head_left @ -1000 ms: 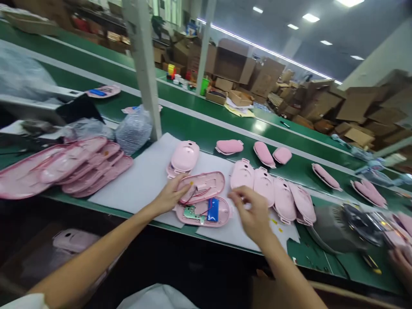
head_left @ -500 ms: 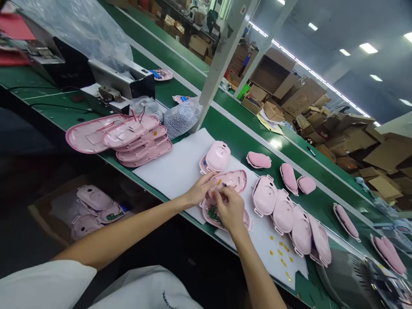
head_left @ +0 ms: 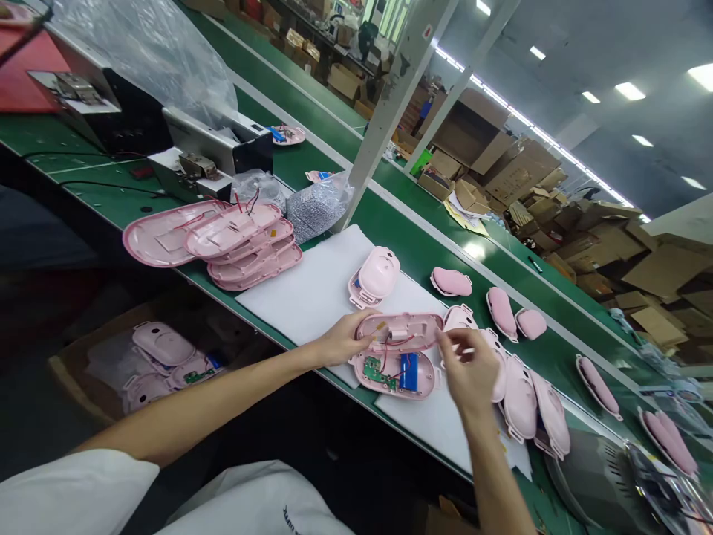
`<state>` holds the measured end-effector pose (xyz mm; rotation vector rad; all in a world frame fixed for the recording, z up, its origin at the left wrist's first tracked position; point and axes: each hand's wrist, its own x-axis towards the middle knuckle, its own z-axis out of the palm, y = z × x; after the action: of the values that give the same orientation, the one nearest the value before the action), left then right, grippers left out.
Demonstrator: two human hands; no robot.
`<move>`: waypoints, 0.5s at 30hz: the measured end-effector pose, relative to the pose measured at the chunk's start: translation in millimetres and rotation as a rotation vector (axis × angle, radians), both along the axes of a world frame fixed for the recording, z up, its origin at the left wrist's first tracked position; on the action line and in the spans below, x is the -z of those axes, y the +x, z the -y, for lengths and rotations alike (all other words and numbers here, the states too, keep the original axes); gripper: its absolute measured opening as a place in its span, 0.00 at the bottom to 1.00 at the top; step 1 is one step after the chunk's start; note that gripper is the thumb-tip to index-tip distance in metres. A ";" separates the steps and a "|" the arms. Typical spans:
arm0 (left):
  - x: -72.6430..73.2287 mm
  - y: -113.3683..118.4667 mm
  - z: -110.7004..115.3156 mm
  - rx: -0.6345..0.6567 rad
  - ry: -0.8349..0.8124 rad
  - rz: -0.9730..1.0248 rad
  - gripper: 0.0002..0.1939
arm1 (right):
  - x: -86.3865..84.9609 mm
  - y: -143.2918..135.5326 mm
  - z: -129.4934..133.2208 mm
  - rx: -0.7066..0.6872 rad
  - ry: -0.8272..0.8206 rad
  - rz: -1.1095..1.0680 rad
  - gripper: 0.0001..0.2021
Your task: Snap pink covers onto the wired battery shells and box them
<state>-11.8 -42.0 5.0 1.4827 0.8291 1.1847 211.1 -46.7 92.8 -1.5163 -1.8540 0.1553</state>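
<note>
My left hand (head_left: 348,339) is closed on the left end of a pink plastic shell half (head_left: 415,325), thumb inside its rim. The shell is tilted up with its inside showing, and a small yellow piece of tape sits near its left end. My right hand (head_left: 472,364) is at the shell's right end, thumb and fingers closed at the rim; the exact contact is partly hidden. Red wires run down to the matching lower shell half (head_left: 370,383) just below, which holds a green circuit board (head_left: 374,368) and a blue battery (head_left: 408,371).
Stacked pink shell halves (head_left: 253,267) lie left on the green bench. A closed pink case (head_left: 379,272) rests on the white foam sheet (head_left: 320,286); a row of cases (head_left: 521,401) lies right. Behind stand a post (head_left: 384,111) and a bead-filled bag (head_left: 317,204).
My right hand has moved from inside the shell to its right end. The upper shell half has been turned and lowered, baring the battery below. My left hand keeps its hold.
</note>
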 end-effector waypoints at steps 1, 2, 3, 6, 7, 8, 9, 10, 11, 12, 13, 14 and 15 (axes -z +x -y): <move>-1.7 -3.4 1.9 0.046 0.053 -0.071 0.20 | -9.8 9.5 4.2 -0.036 0.042 0.077 0.18; -4.4 -7.2 3.6 0.111 0.115 -0.144 0.20 | -16.6 16.3 8.3 -0.110 0.027 0.177 0.23; -8.2 -11.0 4.9 0.196 0.185 -0.211 0.22 | -19.2 20.1 11.7 -0.211 -0.040 0.287 0.31; -25.2 -21.4 6.6 0.432 0.364 -0.360 0.29 | -1.2 14.7 13.2 -0.493 -0.357 0.532 0.53; -32.0 -24.3 6.9 0.466 0.405 -0.409 0.29 | 10.3 9.5 10.4 -0.540 -0.424 0.566 0.57; -38.7 -27.2 7.2 0.484 0.436 -0.464 0.30 | 22.0 4.2 6.8 -0.570 -0.463 0.579 0.59; -44.8 -30.4 7.3 0.490 0.452 -0.528 0.31 | 32.6 -0.3 3.2 -0.590 -0.483 0.578 0.59; -50.3 -34.3 7.1 0.486 0.457 -0.591 0.33 | 41.0 -3.1 0.4 -0.596 -0.486 0.564 0.59; -54.8 -39.2 6.1 0.469 0.447 -0.649 0.34 | 46.5 -3.9 -1.5 -0.595 -0.475 0.541 0.57; -58.5 -45.2 3.9 0.435 0.421 -0.696 0.34 | 49.1 -2.5 -2.9 -0.592 -0.458 0.515 0.54; -61.5 -52.0 0.3 0.370 0.386 -0.728 0.32 | 49.0 0.7 -4.5 -0.581 -0.439 0.484 0.52; -63.8 -59.3 -4.8 0.281 0.348 -0.742 0.30 | 46.8 5.2 -8.0 -0.556 -0.419 0.449 0.50; -65.7 -66.6 -11.4 0.170 0.310 -0.739 0.26 | 43.2 9.9 -14.9 -0.508 -0.396 0.411 0.48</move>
<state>-78.4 -30.7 70.7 2.2567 0.9963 0.6391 221.0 -31.8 49.7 -1.3596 -2.6433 0.5039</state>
